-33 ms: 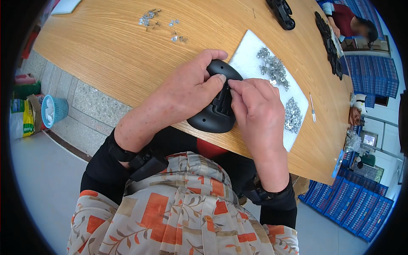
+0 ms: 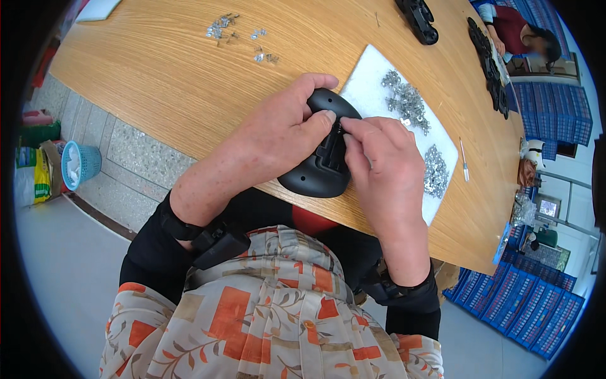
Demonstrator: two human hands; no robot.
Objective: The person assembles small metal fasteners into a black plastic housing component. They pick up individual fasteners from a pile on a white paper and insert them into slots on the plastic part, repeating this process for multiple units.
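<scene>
A black game controller (image 2: 312,181) lies back side up at the table's near edge, its long battery compartment (image 2: 331,150) uncovered. My left hand (image 2: 271,136) is closed round its far left side, with the thumb pressed at the compartment's far end. Over that same end bends my right hand (image 2: 388,167), index fingertip touching the compartment and the other fingers curled. Small metal coils show beside the fingertip. Whatever the right fingers pinch, if anything, is hidden. Right of the controller is a white foam sheet (image 2: 363,82) bearing a pile of small metal clips (image 2: 407,101) and another of flat metal pieces (image 2: 435,170).
Loose metal pieces (image 2: 221,26) lie at the table's far left. A thin screwdriver (image 2: 464,161) rests right of the foam. Black controller shells (image 2: 418,22) sit at the far side, near another person (image 2: 511,31). Blue trays (image 2: 517,303) are stacked beyond the right edge.
My right fingers have shifted very slightly at the compartment, showing a little more of the metal coils. My left hand and the controller stay in place.
</scene>
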